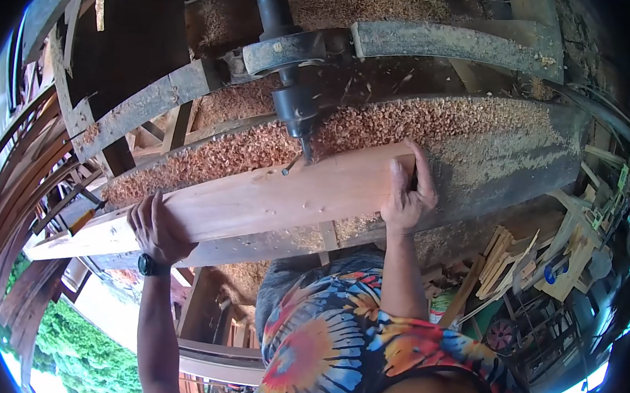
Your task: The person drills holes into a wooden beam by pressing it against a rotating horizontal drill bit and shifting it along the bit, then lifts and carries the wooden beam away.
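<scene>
A long, pale wooden board [315,191] lies at a slant across the machine table [515,159]. My left hand [158,231], with a dark watch at its wrist, is closed over the board's left part, fingers on the top face. At the board's right end, my right hand [407,196] grips the end, thumb on top and a finger round the far corner. Between my hands, a drill bit [306,151] in a dark chuck [296,112] meets the board's far edge, beside a small notch. Flying chips show around the chuck.
Wood shavings [437,121] are heaped along the table behind the board. A curved, dusty wooden rail [450,44] crosses behind the spindle [271,7]. Offcuts [507,265] pile up at the right. Curved wooden strips [19,198] stand at the left.
</scene>
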